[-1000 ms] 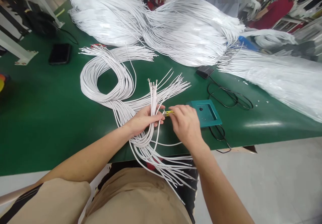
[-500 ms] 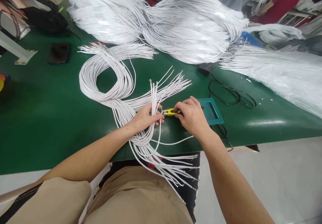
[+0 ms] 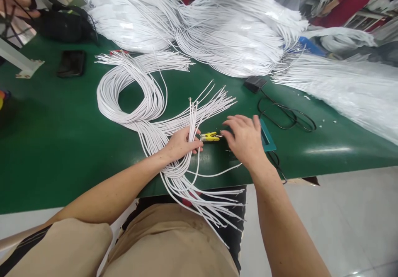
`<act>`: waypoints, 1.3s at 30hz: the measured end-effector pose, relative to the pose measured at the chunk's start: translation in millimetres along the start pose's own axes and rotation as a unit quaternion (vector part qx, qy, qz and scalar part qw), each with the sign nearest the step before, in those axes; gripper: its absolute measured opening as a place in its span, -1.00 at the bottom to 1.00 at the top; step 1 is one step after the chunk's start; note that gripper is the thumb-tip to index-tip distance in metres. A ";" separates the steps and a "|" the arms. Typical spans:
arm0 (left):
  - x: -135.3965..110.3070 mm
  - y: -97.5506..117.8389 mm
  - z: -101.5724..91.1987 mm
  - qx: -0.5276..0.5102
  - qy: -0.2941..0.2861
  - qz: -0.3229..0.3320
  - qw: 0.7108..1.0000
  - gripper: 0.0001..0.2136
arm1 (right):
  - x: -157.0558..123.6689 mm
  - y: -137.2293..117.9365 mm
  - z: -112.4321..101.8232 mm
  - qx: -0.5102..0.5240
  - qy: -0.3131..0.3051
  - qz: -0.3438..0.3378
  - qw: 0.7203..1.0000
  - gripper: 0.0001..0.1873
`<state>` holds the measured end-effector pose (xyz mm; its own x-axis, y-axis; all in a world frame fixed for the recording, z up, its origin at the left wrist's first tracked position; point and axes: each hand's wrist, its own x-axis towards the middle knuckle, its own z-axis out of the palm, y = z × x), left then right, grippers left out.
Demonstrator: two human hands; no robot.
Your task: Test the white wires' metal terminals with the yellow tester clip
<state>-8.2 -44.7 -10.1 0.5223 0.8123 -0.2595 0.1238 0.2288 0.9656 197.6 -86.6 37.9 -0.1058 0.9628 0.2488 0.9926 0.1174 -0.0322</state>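
My left hand (image 3: 182, 143) is closed around a bundle of thin white cables (image 3: 190, 119) that stands up from the green table (image 3: 62, 144), stripped ends upward; the rest of the bundle loops back to the left (image 3: 124, 90) and its tails hang over the near edge (image 3: 205, 206). A small yellow-handled tool (image 3: 209, 136) lies on the table just right of that hand. My right hand (image 3: 245, 138) hovers beside the tool with fingers spread, holding nothing, partly covering a teal tray (image 3: 267, 138).
Big heaps of white cables (image 3: 224, 32) fill the far side of the table. A black foot pedal (image 3: 255, 83) with a black cord (image 3: 289, 119) lies right of centre. A phone (image 3: 71, 62) and black bag (image 3: 62, 22) sit far left. People sit beyond.
My right hand set the yellow tool down on the table, let go and opened, shifting slightly right. My left hand kept its grip on the cable bundle.
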 end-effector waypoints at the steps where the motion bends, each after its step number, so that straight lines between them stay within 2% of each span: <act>1: -0.2 0.6 -0.3 -0.003 -0.005 -0.006 1.000 -0.64 | -3.4 2.1 2.7 -0.020 0.032 0.035 0.999 -0.68; 4: -2.4 5.5 -1.6 -0.002 -0.006 -0.028 1.000 -0.64 | -9.7 7.4 12.0 -0.060 0.074 0.096 0.991 -0.53; 7: -6.7 11.6 -5.5 -0.010 -0.007 -0.039 0.999 -0.62 | -9.8 8.1 16.0 -0.049 0.079 0.098 0.991 -0.53; 10: -10.7 15.4 -11.6 -0.032 -0.023 -0.023 0.999 -0.55 | -11.9 -4.4 8.9 0.005 0.121 0.081 0.989 -0.58; 12: -12.0 16.5 -14.8 -0.054 -0.035 -0.014 0.998 -0.53 | -18.7 -23.4 0.1 0.086 0.143 0.022 0.986 -0.67; 15: -12.3 17.9 -16.0 -0.079 -0.054 -0.008 0.995 -0.60 | -34.8 -60.1 -9.4 0.183 0.095 -0.130 0.970 -0.81; 17: -12.1 18.8 -15.3 -0.082 -0.071 -0.004 0.994 -0.64 | -45.9 -81.1 -9.3 0.141 0.045 -0.207 0.967 -0.83; 19: -11.8 18.9 -14.8 -0.080 -0.082 0.004 0.993 -0.67 | -55.8 -95.2 -5.2 0.070 0.013 -0.233 0.970 -0.81; 22: -10.9 17.1 -15.6 -0.079 -0.067 0.004 0.995 -0.69 | -69.4 -107.2 -0.2 0.003 -0.045 -0.181 0.983 -0.84; 24: -10.4 15.4 -16.9 -0.084 -0.056 -0.009 0.995 -0.69 | -77.1 -112.5 -3.5 -0.003 -0.112 -0.132 0.985 -0.87; 28: -10.8 13.9 -18.4 -0.078 -0.072 -0.008 0.994 -0.64 | -74.0 -110.0 -26.8 0.058 -0.279 -0.085 0.955 -0.90; 30: -11.8 14.1 -18.1 -0.068 -0.072 0.002 0.995 -0.61 | -57.4 -97.7 -38.9 0.109 -0.306 -0.049 0.945 -0.79; 32: -13.4 14.6 -17.0 -0.058 -0.069 0.012 0.996 -0.60 | -33.7 -80.5 -44.8 0.216 -0.223 0.056 0.949 -0.71; 34: -15.7 15.6 -15.0 -0.046 -0.079 0.016 0.996 -0.60 | -9.6 -63.9 -43.0 0.335 -0.088 0.172 0.922 -0.77; 36: -18.1 16.9 -12.3 -0.035 -0.101 0.004 0.994 -0.60 | 8.9 -53.1 -35.7 0.452 -0.016 0.224 0.863 -0.78; 39: -20.5 18.9 -7.6 -0.067 -0.105 -0.010 0.992 -0.63 | 20.0 -50.8 -22.7 0.604 0.010 0.229 0.764 -0.72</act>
<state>-23.0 -52.9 13.3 0.6864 0.6808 -0.2555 0.0307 0.3239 0.9456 146.4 -78.8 66.5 0.2487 0.9677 -0.0410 0.1452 -0.0791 -0.9862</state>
